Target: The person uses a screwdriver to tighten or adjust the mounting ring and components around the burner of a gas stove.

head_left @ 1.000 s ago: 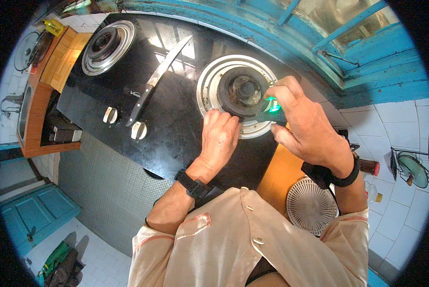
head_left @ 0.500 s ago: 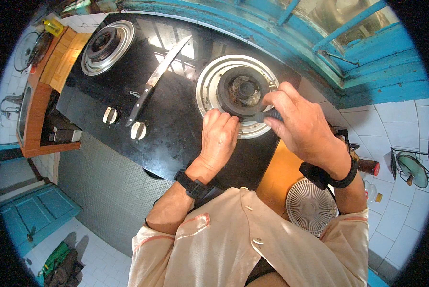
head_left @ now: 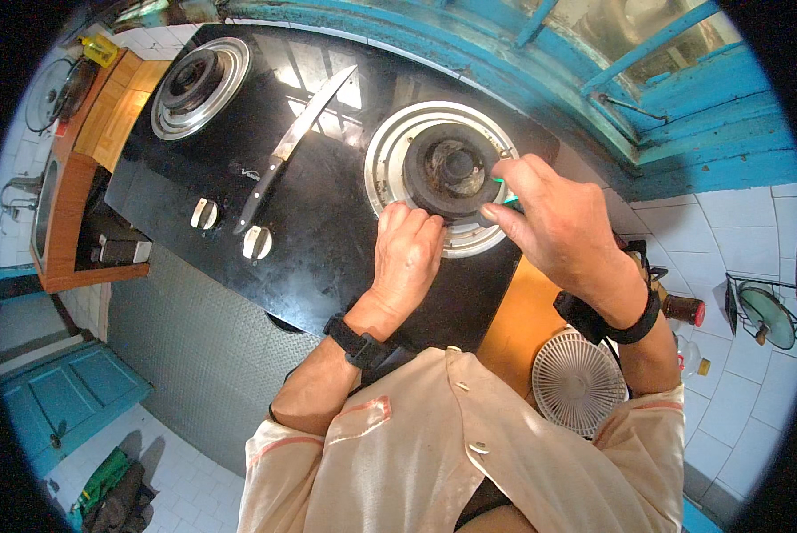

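Note:
On the black glass stovetop (head_left: 327, 213), the right burner (head_left: 456, 173) has a dark round pan support inside a silver drip ring (head_left: 390, 133). My left hand (head_left: 406, 258) is closed, its fingers curled at the near left edge of the pan support; the fingertips are hidden. My right hand (head_left: 554, 209) pinches a small green thing (head_left: 510, 203) at the burner's right edge. Mostly covered by the fingers, its kind does not show. Left of the burner a knife (head_left: 296, 133) with a black handle lies flat, its tip pointing away from me.
Another burner (head_left: 194, 84) sits at the far left, with two control knobs (head_left: 256, 242) nearer me. A blue window frame (head_left: 629, 124) borders the back right. Beside my right forearm are a white round fan grille (head_left: 579, 382) and a red-capped bottle (head_left: 683, 309).
In my right hand, a dark grey ribbed side of the thing showed earlier; now green shows between the fingers. My right hand has shifted slightly. My left hand and the knife have stayed put.

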The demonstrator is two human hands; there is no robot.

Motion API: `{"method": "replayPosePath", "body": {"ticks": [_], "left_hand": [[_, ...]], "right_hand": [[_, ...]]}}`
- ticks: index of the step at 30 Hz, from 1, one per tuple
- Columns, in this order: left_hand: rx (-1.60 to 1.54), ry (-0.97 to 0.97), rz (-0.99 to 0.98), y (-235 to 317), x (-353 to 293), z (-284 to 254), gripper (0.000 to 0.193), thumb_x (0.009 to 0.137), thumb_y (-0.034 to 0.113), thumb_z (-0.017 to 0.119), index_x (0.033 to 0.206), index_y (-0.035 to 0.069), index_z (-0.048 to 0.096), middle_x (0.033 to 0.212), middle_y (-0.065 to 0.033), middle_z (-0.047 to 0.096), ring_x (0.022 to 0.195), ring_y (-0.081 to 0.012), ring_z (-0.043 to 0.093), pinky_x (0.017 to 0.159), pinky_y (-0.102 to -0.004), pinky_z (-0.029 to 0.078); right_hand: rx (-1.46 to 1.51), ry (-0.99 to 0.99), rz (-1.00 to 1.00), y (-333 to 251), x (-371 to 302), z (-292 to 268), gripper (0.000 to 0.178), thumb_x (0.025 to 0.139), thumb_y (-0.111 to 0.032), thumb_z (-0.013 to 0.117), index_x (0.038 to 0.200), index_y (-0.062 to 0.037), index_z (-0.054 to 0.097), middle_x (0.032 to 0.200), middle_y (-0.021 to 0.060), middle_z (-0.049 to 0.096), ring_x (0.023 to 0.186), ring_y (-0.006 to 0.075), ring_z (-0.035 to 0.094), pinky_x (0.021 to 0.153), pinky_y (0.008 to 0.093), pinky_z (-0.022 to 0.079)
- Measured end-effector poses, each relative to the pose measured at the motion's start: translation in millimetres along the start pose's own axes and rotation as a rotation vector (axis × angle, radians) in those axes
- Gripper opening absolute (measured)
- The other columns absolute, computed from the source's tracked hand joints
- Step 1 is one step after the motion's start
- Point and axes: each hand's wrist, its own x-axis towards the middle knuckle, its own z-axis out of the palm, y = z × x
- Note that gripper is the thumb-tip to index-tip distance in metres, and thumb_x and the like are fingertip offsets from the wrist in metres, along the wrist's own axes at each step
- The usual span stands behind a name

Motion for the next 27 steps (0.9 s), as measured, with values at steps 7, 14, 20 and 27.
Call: {"method": "replayPosePath", "body": {"ticks": [7, 14, 20, 27], "left_hand": [[0.015, 0.030, 0.015, 0, 1, 0, 0.017, 0.077, 0.003, 0.077, 0.092, 0.002, 0.069, 0.087, -0.0121, 0.062, 0.090, -0.0369, 0.059, 0.095, -0.0475, 0.046], [-0.005, 0.008, -0.005, -1, 0, 1, 0.016, 0.079, 0.004, 0.076, 0.093, 0.003, 0.069, 0.089, -0.0117, 0.062, 0.091, -0.0360, 0.058, 0.091, -0.0470, 0.046], [-0.011, 0.024, 0.009, -1, 1, 1, 0.015, 0.079, 0.003, 0.076, 0.093, 0.003, 0.069, 0.087, -0.0117, 0.061, 0.090, -0.0351, 0.057, 0.088, -0.0453, 0.046], [-0.036, 0.036, 0.015, -3, 1, 5, 0.015, 0.078, 0.003, 0.075, 0.092, 0.003, 0.069, 0.086, -0.0120, 0.060, 0.088, -0.0354, 0.057, 0.087, -0.0450, 0.046]], "right_hand": [[0.192, 0.026, -0.009, -5, 0, -7, 0.041, 0.085, -0.015, 0.075, 0.119, -0.0067, 0.053, 0.109, 0.0166, 0.056, 0.087, 0.0416, 0.064, 0.068, 0.0480, 0.053], [0.034, -0.051, 0.081, -14, 5, -12, 0.036, 0.086, -0.010, 0.073, 0.114, -0.0059, 0.051, 0.111, 0.0177, 0.054, 0.086, 0.0417, 0.065, 0.067, 0.0477, 0.056], [0.173, -0.043, 0.027, 1, -3, -2, 0.040, 0.086, -0.009, 0.074, 0.120, -0.0062, 0.051, 0.108, 0.0179, 0.054, 0.092, 0.0435, 0.060, 0.074, 0.0498, 0.050], [-0.020, -0.004, 0.081, -4, 3, -9, 0.039, 0.087, -0.014, 0.073, 0.117, -0.0062, 0.049, 0.110, 0.0168, 0.054, 0.090, 0.0419, 0.065, 0.068, 0.0488, 0.055]]}}
